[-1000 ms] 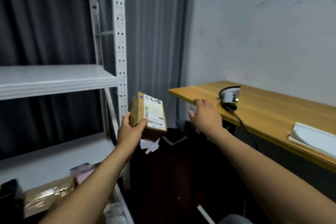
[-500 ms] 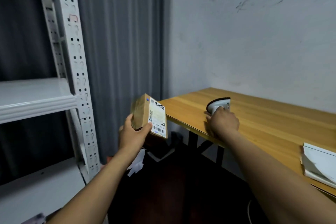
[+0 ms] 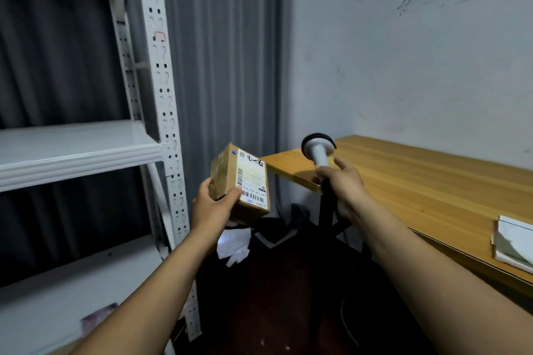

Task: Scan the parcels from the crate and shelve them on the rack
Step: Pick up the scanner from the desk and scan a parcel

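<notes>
Between both grips: parcel (image 3: 239, 183), scanner (image 3: 318, 150).

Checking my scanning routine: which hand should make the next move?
Right. The right hand holds the scanner beside the box, whose barcode label faces it; the left hand only steadies the box.

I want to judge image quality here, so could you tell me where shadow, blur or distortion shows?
Head view: the scanner casts a hard shadow on the wooden table; the rack upright bows from wide-angle distortion; the floor is dim; the parcel label stays readable.
</notes>
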Action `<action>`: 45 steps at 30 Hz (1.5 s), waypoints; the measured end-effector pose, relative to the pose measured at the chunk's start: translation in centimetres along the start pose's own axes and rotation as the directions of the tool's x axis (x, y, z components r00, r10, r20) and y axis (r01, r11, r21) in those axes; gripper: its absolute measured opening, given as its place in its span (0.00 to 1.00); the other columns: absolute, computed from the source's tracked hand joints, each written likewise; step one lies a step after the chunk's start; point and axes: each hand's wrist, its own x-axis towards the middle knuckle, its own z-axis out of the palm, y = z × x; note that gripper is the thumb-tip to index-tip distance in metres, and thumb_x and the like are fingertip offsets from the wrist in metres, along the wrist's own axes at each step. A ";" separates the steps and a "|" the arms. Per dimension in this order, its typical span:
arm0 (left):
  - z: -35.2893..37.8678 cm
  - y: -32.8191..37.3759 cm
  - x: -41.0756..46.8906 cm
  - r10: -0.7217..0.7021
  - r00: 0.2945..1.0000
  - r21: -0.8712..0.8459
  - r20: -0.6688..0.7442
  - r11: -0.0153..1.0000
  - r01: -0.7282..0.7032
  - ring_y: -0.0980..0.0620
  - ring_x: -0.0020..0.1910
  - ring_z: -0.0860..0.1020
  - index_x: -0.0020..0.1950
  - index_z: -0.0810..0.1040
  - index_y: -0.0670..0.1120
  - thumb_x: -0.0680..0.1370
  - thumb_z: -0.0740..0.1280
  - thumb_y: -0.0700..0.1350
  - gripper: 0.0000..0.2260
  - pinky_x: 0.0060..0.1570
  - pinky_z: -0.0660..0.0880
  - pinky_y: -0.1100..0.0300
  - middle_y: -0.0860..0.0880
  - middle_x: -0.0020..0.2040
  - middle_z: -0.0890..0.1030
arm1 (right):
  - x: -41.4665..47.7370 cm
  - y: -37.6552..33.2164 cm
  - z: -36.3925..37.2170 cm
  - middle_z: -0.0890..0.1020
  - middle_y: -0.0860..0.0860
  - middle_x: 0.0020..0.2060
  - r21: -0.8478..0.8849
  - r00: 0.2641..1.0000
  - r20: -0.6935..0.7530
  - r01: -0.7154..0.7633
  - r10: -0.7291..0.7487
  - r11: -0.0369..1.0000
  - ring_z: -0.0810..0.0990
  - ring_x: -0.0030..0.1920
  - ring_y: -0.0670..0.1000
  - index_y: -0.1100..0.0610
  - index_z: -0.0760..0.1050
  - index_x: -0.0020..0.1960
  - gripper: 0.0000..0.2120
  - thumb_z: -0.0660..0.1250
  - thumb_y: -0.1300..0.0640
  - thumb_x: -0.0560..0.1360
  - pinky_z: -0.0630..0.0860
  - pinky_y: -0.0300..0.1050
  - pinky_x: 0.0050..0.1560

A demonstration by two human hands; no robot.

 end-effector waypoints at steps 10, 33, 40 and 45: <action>-12.9 -2.1 -6.2 -0.048 0.994 -0.132 -0.102 0.991 0.034 0.52 0.55 0.78 0.70 0.69 0.48 0.75 0.72 0.50 0.25 0.52 0.76 0.57 0.50 0.59 0.78 | -11.9 1.0 6.2 0.77 0.54 0.30 0.112 0.921 0.388 -0.089 0.039 0.990 0.73 0.25 0.49 0.60 0.71 0.44 0.06 0.68 0.66 0.75 0.71 0.38 0.25; -28.5 -14.0 -15.0 -0.298 0.930 -0.357 -0.213 0.910 0.210 0.51 0.51 0.80 0.66 0.69 0.53 0.75 0.69 0.37 0.23 0.42 0.74 0.61 0.49 0.56 0.80 | -24.6 8.2 14.3 0.71 0.58 0.23 -0.066 0.747 0.661 -0.034 0.070 0.997 0.67 0.19 0.51 0.57 0.74 0.27 0.17 0.69 0.65 0.74 0.65 0.38 0.20; -30.3 -14.9 -14.9 -0.301 0.930 -0.237 -0.212 0.939 0.250 0.48 0.53 0.82 0.60 0.76 0.58 0.56 0.77 0.59 0.33 0.55 0.78 0.50 0.47 0.56 0.82 | -24.6 8.5 14.0 0.73 0.54 0.19 -0.259 0.732 0.681 0.209 0.024 0.943 0.69 0.17 0.51 0.59 0.73 0.33 0.11 0.72 0.64 0.72 0.67 0.40 0.22; -29.7 -15.2 -14.5 -0.264 0.943 -0.176 -0.204 0.957 0.230 0.49 0.52 0.82 0.55 0.79 0.57 0.62 0.77 0.59 0.23 0.50 0.78 0.55 0.46 0.55 0.82 | -24.9 8.3 13.7 0.76 0.52 0.21 -0.338 0.742 0.671 0.314 -0.007 0.887 0.72 0.20 0.51 0.57 0.75 0.36 0.08 0.74 0.61 0.70 0.69 0.41 0.24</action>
